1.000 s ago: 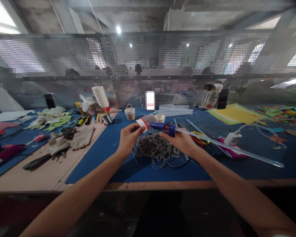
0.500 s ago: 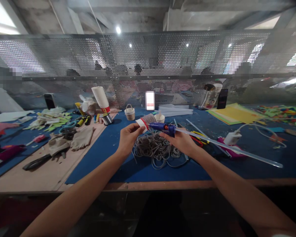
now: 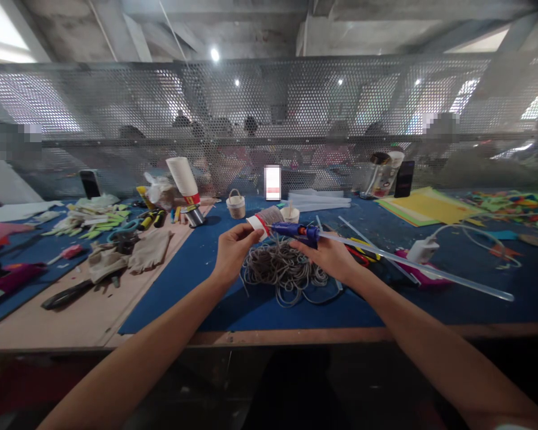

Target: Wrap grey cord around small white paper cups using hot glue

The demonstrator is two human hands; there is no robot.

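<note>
My left hand (image 3: 234, 249) is closed round a paper cup (image 3: 263, 221) partly wrapped in grey cord, held tilted above the blue mat. My right hand (image 3: 329, 257) grips a blue glue gun (image 3: 296, 230) whose nozzle points left at the cup's wrapped side. A long clear glue stick (image 3: 421, 267) juts from the back of the gun toward the right. Under both hands a loose heap of grey cord (image 3: 284, 272) rests on the mat.
Blue mat (image 3: 197, 275) covers the bench; a bare board (image 3: 85, 310) lies left with gloves (image 3: 137, 254), pliers (image 3: 67, 294), a cup stack (image 3: 185, 179). A small basket (image 3: 236, 205), white charger (image 3: 422, 251), yellow sheets (image 3: 425, 206) and a mesh screen (image 3: 269, 119) lie behind.
</note>
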